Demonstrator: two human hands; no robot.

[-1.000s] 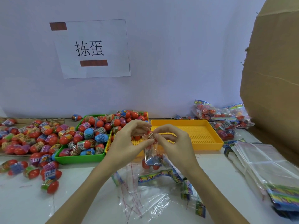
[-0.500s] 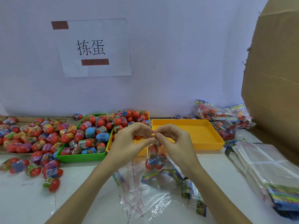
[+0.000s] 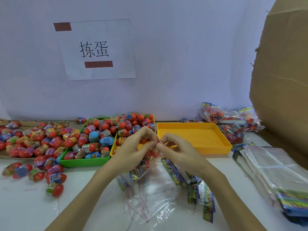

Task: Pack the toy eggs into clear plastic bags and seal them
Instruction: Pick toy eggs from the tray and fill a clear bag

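Left hand [image 3: 133, 147] and right hand [image 3: 180, 150] meet fingertip to fingertip, each pinching the mouth of a small clear plastic bag with a colourful printed header [image 3: 146, 162]. The bag hangs below the fingers, clear of the table. Judged purpose: pinching from both sides holds the flap taut so the seal strip can close flat; sealing looks to be under way.

Inside the bag, just under the fingertips, sit red toy eggs in printed wrap [image 3: 155, 151]; exact count not readable.

Below the wrists: loose empty clear bags [image 3: 153, 194], within easy reach for the next fill.

Beyond the left hand: green plastic tray heaped with eggs [image 3: 86, 161], supply close by. Beyond the right hand: yellow perforated tray [image 3: 215, 147]. Far right of it: pile of filled bags [image 3: 233, 124], stacked flat bags [image 3: 273, 169], brown cardboard box [image 3: 283, 80].
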